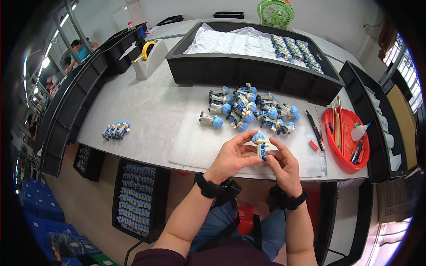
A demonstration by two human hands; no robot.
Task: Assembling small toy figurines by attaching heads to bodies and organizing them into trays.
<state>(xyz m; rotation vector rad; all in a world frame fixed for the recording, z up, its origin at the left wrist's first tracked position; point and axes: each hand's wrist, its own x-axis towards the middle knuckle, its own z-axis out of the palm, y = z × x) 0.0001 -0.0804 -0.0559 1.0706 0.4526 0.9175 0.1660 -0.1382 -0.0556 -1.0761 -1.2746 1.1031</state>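
Between my two hands, above the table's front edge, a small blue-haired figurine (260,146) stands upright with its front toward me. My left hand (235,155) grips it from the left, fingers curled behind and thumb at its lower side. On the other side my right hand (282,163) has its thumb and fingers closed at the figurine's lower right. Just beyond lies a loose pile of similar figurines (242,106) on a white foam sheet (191,146). A tight row of figurines (116,130) lies at the table's left.
A black tray (253,68) holds white wrapping and rows of figurines. A red basket (355,166) with brushes, pens and a bottle stands right, near a dark pen-like tool (314,128) and red block (313,145). A tape dispenser (148,62) stands far left; a figurine-filled crate (162,195) sits below.
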